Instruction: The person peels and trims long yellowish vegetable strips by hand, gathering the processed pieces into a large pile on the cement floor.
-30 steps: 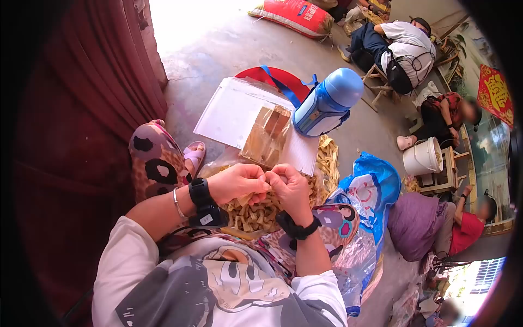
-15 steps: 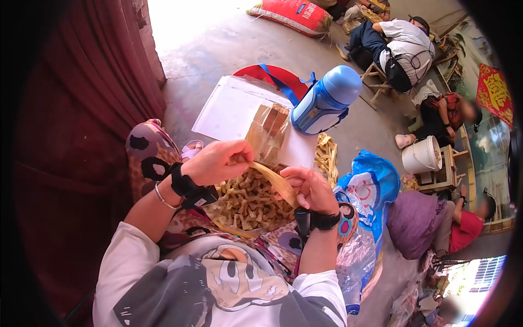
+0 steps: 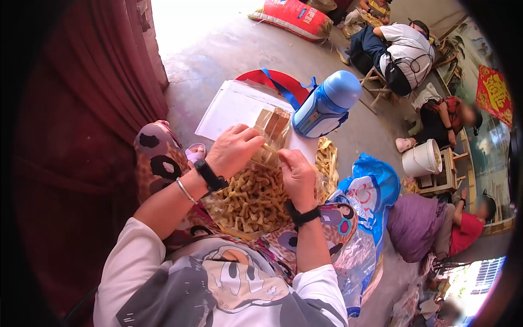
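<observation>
A narrow, pale yellow strip stretches taut between my two hands, above my lap. My left hand pinches one end, its back turned up. The other end is in the closed fingers of my right hand. Just below them, a heap of small yellow-brown knotted pieces fills a shallow holder on my lap, whose rim is mostly hidden. Longer loose strips lie beside the heap, right of my right hand. Beyond my fingers is a brown block in clear plastic.
A blue flask stands on white sheets over a red round surface. Right of my lap hangs a blue-and-clear plastic bag. A dark red curtain is at left. Several people sit at right near a white bucket.
Both hands have turned over, backs now up, and the strip between them looks narrower and shorter. The left hand has moved slightly up; the right hand has shifted a little left.
</observation>
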{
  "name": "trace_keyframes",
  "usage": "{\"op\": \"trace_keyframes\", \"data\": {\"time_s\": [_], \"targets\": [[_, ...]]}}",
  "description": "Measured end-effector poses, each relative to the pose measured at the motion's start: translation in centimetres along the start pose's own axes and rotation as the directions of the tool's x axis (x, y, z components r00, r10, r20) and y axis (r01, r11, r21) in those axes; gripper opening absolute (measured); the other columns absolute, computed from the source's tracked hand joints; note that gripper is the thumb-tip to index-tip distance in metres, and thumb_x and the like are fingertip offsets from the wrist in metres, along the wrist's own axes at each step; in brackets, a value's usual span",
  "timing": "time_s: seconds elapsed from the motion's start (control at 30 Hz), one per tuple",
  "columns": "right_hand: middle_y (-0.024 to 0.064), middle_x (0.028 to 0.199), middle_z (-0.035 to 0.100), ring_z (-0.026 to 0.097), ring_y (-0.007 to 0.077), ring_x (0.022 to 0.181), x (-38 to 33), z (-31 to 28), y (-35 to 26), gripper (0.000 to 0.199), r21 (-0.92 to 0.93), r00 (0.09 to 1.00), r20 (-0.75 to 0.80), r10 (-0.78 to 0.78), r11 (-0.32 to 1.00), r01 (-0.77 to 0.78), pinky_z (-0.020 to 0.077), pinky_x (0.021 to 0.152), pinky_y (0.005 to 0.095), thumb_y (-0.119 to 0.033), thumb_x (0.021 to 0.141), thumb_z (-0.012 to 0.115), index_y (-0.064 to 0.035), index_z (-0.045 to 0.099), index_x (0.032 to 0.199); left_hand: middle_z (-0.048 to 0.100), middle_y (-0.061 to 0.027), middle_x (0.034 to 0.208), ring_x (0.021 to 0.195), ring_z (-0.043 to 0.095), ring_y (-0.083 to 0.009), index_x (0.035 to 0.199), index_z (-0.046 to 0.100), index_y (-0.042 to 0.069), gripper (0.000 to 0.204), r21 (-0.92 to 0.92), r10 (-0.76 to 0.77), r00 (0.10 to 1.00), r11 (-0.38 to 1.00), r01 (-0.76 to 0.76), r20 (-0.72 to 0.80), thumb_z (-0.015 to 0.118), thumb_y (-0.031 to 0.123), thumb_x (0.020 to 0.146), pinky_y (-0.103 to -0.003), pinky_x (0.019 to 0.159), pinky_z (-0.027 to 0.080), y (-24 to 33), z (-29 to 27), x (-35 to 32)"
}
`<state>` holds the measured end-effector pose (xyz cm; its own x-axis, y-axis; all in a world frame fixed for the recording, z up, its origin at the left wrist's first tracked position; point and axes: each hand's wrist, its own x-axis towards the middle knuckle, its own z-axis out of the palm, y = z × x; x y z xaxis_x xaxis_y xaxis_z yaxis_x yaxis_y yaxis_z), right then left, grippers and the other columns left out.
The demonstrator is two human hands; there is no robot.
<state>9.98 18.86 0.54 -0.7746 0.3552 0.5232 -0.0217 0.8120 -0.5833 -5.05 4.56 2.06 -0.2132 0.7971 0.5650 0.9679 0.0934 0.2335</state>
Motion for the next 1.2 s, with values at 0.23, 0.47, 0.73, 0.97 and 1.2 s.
{"op": "trace_keyframes", "data": {"time_s": [0.23, 0.47, 0.73, 0.97, 1.2], "targets": [[0.0044, 0.080, 0.062, 0.058, 0.0148, 0.064, -1.8, -2.6, 0.3, 0.014, 0.306, 0.799, 0.344, 0.493, 0.746, -0.592, 0.0467, 0.057, 0.0279, -0.011, 0.089, 0.057, -0.0046, 0.058, 0.102, 0.057, -0.0074, 0.099, 0.089, 0.058, -0.0261, 0.097, 0.061, 0.007, 0.025, -0.181, -0.068, 0.991, 0.979, 0.089, 0.117, 0.062, 0.000, 0.073, -0.035, 0.076, 0.049, -0.1, -1.0, -1.8], [0.0021, 0.086, 0.060, 0.053, 0.0043, 0.069, -1.1, -3.1, -3.2, 0.032, 0.630, 0.693, 0.641, 0.332, 0.288, -0.721, 0.0430, 0.055, 0.0164, -0.012, 0.089, 0.061, -0.0034, 0.050, 0.118, 0.054, -0.0091, 0.108, 0.088, 0.060, -0.0265, 0.098, 0.058, 0.006, 0.025, -0.360, 0.203, 0.979, 0.914, -0.186, 0.009, 0.061, 0.002, 0.074, -0.032, 0.073, 0.051, 2.3, -1.2, -1.7], [-0.0016, 0.086, 0.059, 0.053, 0.0042, 0.073, -1.3, -4.0, -0.6, 0.026, 0.515, 0.630, 0.648, 0.429, 0.362, -0.777, 0.0427, 0.063, 0.0185, -0.014, 0.091, 0.058, -0.0001, 0.056, 0.113, 0.059, -0.0066, 0.081, 0.072, 0.061, -0.0234, 0.103, 0.061, 0.004, 0.018, -0.398, -0.066, 0.992, 0.912, 0.103, 0.106, 0.057, 0.003, 0.085, -0.032, 0.065, 0.050, 0.4, -2.2, -2.1], [-0.0027, 0.081, 0.057, 0.051, 0.0040, 0.071, -1.2, -3.8, -2.3, 0.024, 0.497, 0.749, 0.558, 0.357, 0.580, -0.646, 0.0408, 0.062, 0.0179, -0.018, 0.091, 0.060, 0.0015, 0.059, 0.105, 0.057, -0.0013, 0.074, 0.063, 0.054, -0.0071, 0.103, 0.064, -0.001, 0.019, -0.784, -0.269, 0.738, -0.259, 0.564, 0.619, 0.048, 0.005, 0.093, -0.021, 0.057, 0.047, -0.6, -3.5, -1.6], [-0.0004, 0.075, 0.057, 0.048, 0.0043, 0.063, -1.7, -5.4, 0.3, 0.022, 0.745, 0.728, 0.665, 0.166, -0.078, -0.663, 0.0369, 0.046, 0.0134, -0.016, 0.094, 0.053, 0.0003, 0.059, 0.108, 0.059, -0.0029, 0.076, 0.067, 0.057, -0.0109, 0.099, 0.063, 0.001, 0.014, -0.808, -0.254, 0.910, 0.424, 0.410, 0.329, 0.053, 0.003, 0.090, -0.025, 0.060, 0.048, 0.6, -2.0, -1.9]]}}
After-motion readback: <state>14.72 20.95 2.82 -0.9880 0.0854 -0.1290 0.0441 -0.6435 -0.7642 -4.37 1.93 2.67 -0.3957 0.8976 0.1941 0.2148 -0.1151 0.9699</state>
